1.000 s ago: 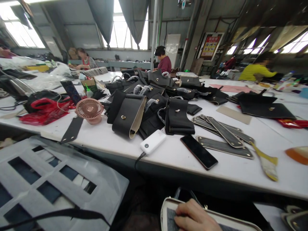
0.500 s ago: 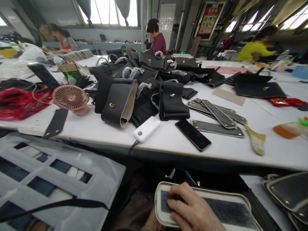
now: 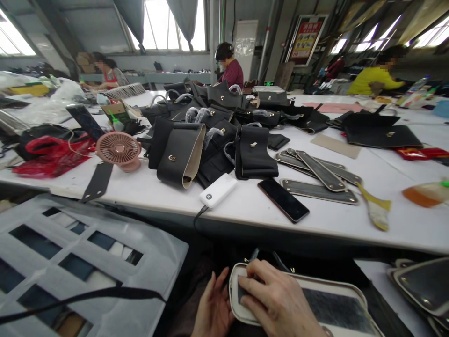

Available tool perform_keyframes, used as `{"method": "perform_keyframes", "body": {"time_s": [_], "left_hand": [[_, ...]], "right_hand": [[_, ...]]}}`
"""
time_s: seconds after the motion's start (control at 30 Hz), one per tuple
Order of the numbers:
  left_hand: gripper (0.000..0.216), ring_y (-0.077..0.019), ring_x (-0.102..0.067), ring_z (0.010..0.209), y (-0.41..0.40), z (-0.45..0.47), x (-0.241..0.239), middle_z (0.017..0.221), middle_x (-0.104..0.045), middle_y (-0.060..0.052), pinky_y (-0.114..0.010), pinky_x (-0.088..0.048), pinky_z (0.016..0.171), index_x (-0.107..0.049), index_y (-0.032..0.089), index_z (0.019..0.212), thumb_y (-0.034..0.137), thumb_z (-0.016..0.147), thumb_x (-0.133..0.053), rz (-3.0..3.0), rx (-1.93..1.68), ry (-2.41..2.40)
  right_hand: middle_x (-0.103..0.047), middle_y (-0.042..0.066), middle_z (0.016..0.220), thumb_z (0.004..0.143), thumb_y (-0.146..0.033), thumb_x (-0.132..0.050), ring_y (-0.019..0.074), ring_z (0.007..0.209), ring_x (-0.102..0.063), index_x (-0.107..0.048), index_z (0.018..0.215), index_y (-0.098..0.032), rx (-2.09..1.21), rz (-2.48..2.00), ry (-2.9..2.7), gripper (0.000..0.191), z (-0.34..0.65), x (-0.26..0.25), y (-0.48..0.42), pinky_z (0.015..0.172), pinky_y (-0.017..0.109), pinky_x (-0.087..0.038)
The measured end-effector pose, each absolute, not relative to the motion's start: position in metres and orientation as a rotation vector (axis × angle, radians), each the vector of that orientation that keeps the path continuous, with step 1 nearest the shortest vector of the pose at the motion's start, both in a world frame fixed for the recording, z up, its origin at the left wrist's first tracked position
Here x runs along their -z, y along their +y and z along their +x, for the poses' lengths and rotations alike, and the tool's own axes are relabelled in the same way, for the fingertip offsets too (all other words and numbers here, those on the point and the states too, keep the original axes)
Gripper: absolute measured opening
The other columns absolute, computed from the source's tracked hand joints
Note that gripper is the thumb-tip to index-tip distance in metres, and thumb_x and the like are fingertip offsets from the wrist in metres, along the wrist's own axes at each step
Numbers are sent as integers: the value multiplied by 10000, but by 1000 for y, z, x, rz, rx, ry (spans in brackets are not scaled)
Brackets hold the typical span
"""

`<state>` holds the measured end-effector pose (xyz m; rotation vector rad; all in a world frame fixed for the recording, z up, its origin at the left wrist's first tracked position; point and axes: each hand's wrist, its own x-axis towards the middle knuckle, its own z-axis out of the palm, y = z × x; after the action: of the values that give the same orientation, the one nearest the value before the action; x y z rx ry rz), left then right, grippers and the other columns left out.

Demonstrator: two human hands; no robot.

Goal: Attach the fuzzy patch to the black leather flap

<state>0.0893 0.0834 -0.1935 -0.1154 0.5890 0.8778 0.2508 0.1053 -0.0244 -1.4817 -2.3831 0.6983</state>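
Head view shows a long panel (image 3: 333, 309), cream at the rim and dark grey in the middle, lying below the front edge of the table (image 3: 245, 206), with its long axis going nearly along that edge, from left to lower right. The right hand (image 3: 280, 304) lies on top of its left end, fingers (image 3: 257, 274) a little bent and pressing down, not clasped around it. The left hand (image 3: 213, 311) waits just beside this same end, spread wide and holding nothing; whether it touches, I cannot tell.
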Motion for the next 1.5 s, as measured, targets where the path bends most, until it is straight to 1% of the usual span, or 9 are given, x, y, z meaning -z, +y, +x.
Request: {"method": "perform_keyframes", "body": {"time_s": [0.07,0.17,0.23,0.47,0.73,0.9,1.07,1.33,1.5], "left_hand": [[485,-315,-576,1199,83,85,186,1217,-674,-101,-467,-423,1021,-638,220,1211,532,840,-641,-76,-914,542],[452,-247,-476,1322,84,88,169,1330,-622,-55,-383,-295,1138,-624,262,1269,437,854,-672,35,-978,475],[449,-229,-448,1346,86,92,158,1360,-601,-43,-348,-247,1164,-622,268,1280,423,861,-669,110,-988,464],[488,-284,-425,1357,87,95,137,1340,-611,-77,-375,-217,1183,-682,229,1204,510,806,-699,217,-972,509],[457,-293,-391,1378,84,96,135,1327,-615,-91,-383,-225,1174,-678,197,1190,494,842,-665,213,-983,559],[417,-300,-467,1319,84,95,135,1286,-647,-66,-412,-259,1155,-684,234,1176,486,845,-664,239,-962,542],[411,-300,-524,1255,86,97,127,1225,-675,-87,-413,-313,1120,-684,200,1177,464,864,-644,219,-971,590],[401,-302,-525,1245,88,98,118,1177,-689,-79,-395,-327,1104,-714,207,1112,449,792,-724,229,-984,623],[423,-294,-532,1226,86,101,118,1175,-678,-78,-374,-337,1085,-705,211,1115,449,767,-736,244,-995,602]], "right_hand": [[-629,14,962,847,-121,-603,200,879,-581,-671,916,-258,-726,-1506,-2380,168,249,22,106,747,311,-457],[-637,-8,979,819,-114,-625,187,899,-582,-685,951,-289,-771,-1537,-2354,227,248,18,106,762,295,-450],[-640,-21,1004,789,-116,-648,180,910,-582,-691,950,-306,-794,-1551,-2347,252,246,17,106,776,287,-446],[-636,-38,1010,784,-144,-667,174,920,-585,-654,805,-259,-791,-1641,-2393,118,238,18,107,764,297,-426],[-632,-30,980,780,-127,-682,173,891,-594,-626,765,-230,-765,-1681,-2452,118,233,13,107,732,294,-415],[-629,-25,991,787,-126,-674,173,904,-586,-628,776,-230,-782,-1680,-2453,114,232,10,109,751,289,-427],[-637,-21,1004,792,-127,-689,186,927,-588,-642,790,-234,-791,-1671,-2423,117,232,12,107,768,304,-434],[-633,-11,1050,817,-144,-670,216,985,-581,-684,885,-270,-798,-1633,-2386,144,234,19,101,817,349,-443],[-653,-23,1046,779,-116,-688,221,956,-612,-673,848,-258,-661,-1604,-2421,158,236,31,99,787,342,-457]]}}
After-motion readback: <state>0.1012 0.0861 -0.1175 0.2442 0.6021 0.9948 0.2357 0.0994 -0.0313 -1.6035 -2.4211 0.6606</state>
